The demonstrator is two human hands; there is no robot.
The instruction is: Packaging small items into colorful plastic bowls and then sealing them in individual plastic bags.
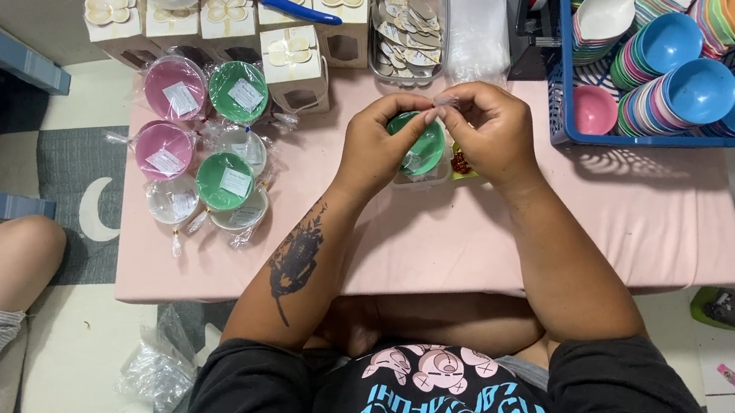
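Working over the pink table [451, 252], we sit with the blue basket [678, 134] of stacked bowls at our right and wrapped bowls [207, 152] at our left. A green bowl [424, 146] rests on the table beneath our hands. Our left hand [375, 146] and right hand [491, 127] both pinch shut on clear wrap [444, 105] above it. Pulling unevenly, we judge, could tear the film or tip the bowl.
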